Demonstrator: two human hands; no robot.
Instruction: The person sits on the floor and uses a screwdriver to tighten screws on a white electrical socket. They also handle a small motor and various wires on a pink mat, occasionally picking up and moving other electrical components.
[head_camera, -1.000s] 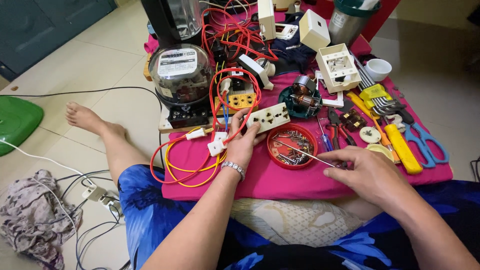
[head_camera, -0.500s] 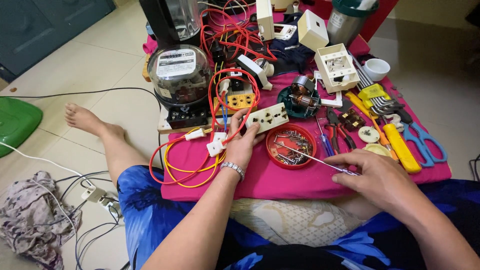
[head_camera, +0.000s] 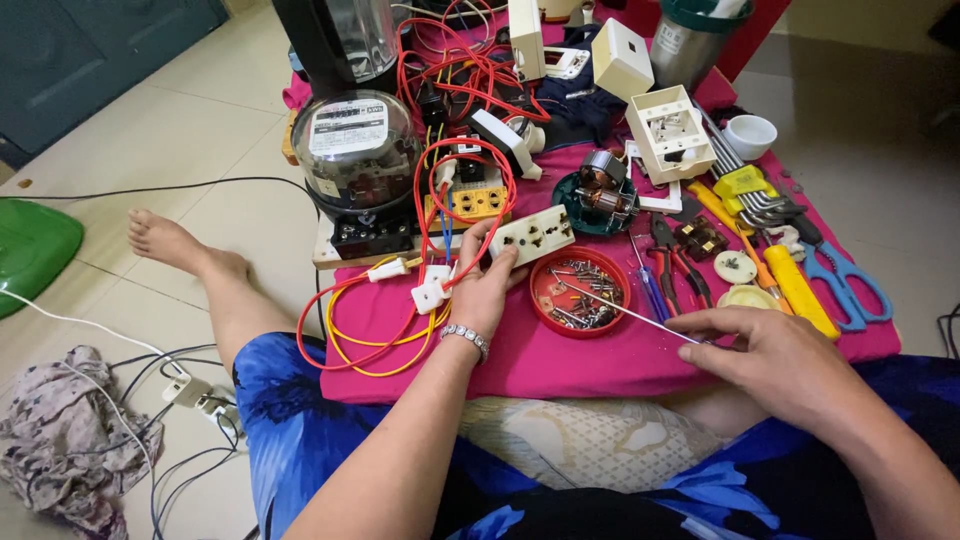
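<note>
Fingers of the left hand (head_camera: 482, 290) gripped a white socket strip (head_camera: 531, 235); the right hand (head_camera: 775, 357) pinched a thin screwdriver (head_camera: 625, 311) over the red screw lid (head_camera: 581, 292).

- Left hand (head_camera: 487, 290): bare, no rings seen; silver link bracelet (head_camera: 466, 340) w/ small square segments round the wrist.
- Right hand (head_camera: 775, 360): bare, no jewellery or watch.
- Both forearms bare, no sleeves in view.
- Blue garment (head_camera: 300, 430) over lap & legs, deep blue w/ darker navy floral print, lighter blue patches near right.
- Left foot (head_camera: 165, 240) bare, no footwear.
</note>
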